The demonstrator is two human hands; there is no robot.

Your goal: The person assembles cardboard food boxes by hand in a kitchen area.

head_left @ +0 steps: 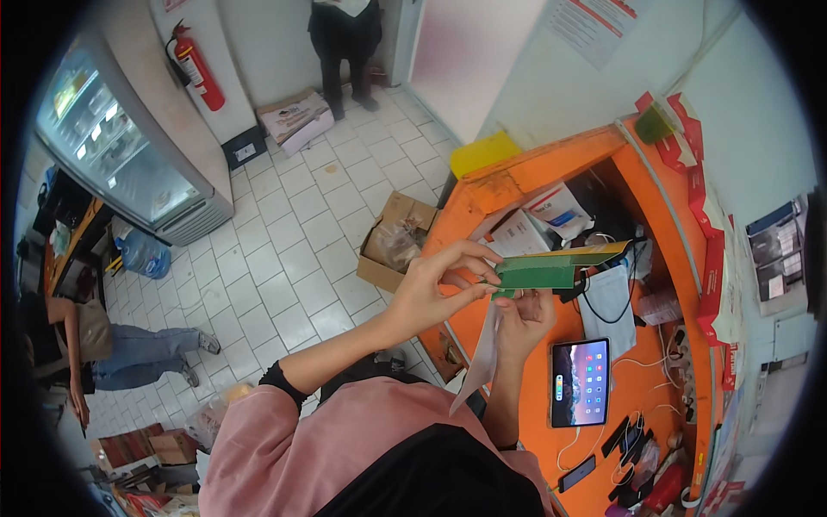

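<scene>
Though indistinct, green card point(538, 274) in hands point(435, 286) point(525, 324)

One left hand point(444, 284) and one right hand point(524, 320) – two hands in all – are holding one green card point(538, 274), and one white strip point(480, 366) is hanging below them. One orange table point(534, 405) is carrying one tablet point(580, 383) and one phone point(577, 474) lying apart from a cluster; the dark devices point(631, 438) in that cluster are overlapping too closely to be counted. Two cardboard boxes are resting on the tiled floor point(289, 228): one open box point(379, 274) and one closed box point(301, 125). One red fire extinguisher point(201, 73), one glass-doored refrigerator point(121, 138) and one blue water bottle point(142, 252) are also appearing. Two other people are standing in view – one upper person point(345, 34), one left-side person point(142, 349).
</scene>
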